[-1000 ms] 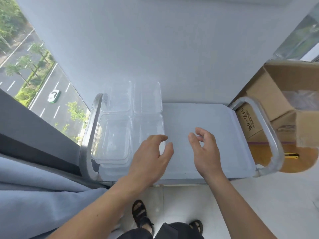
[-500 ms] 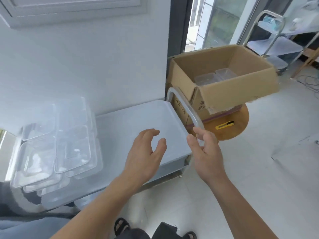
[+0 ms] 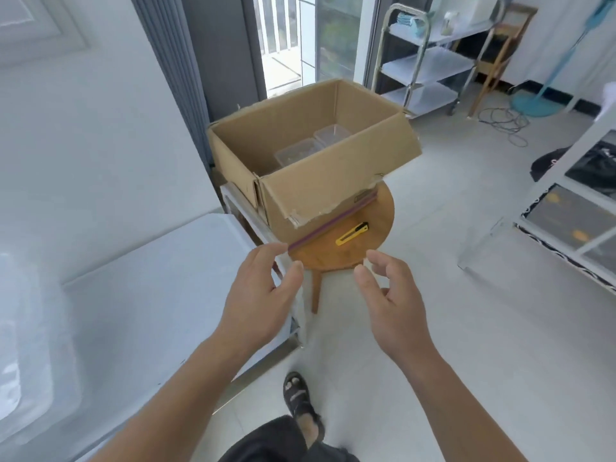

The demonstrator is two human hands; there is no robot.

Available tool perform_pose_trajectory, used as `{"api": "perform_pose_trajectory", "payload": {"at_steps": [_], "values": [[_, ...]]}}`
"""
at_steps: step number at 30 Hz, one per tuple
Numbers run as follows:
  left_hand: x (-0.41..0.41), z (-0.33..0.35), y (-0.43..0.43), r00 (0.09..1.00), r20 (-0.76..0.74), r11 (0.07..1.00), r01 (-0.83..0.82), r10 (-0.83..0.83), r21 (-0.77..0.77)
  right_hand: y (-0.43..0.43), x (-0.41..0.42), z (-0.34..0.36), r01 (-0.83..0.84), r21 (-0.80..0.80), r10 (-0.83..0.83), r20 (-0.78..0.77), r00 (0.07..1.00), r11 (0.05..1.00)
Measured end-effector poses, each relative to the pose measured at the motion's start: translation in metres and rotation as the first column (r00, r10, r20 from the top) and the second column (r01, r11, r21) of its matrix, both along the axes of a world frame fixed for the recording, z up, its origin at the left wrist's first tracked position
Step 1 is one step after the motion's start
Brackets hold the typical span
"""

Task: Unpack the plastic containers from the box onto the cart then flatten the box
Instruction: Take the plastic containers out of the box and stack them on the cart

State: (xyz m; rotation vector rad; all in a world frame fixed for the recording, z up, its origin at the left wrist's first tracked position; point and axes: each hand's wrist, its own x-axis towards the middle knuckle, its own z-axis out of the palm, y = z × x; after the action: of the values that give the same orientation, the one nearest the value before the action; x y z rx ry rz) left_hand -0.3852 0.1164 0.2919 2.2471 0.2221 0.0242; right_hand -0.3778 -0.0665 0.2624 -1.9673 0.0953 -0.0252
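Head view: my left hand (image 3: 256, 295) and right hand (image 3: 390, 301) hover empty, fingers apart and loosely curved, near the box (image 3: 333, 188). Box open on stool (image 3: 333, 256), two containers (image 3: 300, 153) inside. Cart (image 3: 150, 295) at left. Knife (image 3: 351, 234) on stool.

The box (image 3: 283, 128) is open on top, with room to reach straight down. Its front flap (image 3: 340, 185) hangs out toward us. The rail (image 3: 243, 211) of the cart (image 3: 160, 295) stands close beside it.
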Motion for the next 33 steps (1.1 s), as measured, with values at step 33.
{"api": "perform_pose_trajectory", "payload": {"at_steps": [33], "values": [[0.32, 0.001, -0.112, 0.956, -0.028, 0.954, -0.293, 0.291, -0.06, -0.107, 0.377, 0.01, -0.313, -0.037, 0.314, 0.022, 0.949, 0.949]]}}
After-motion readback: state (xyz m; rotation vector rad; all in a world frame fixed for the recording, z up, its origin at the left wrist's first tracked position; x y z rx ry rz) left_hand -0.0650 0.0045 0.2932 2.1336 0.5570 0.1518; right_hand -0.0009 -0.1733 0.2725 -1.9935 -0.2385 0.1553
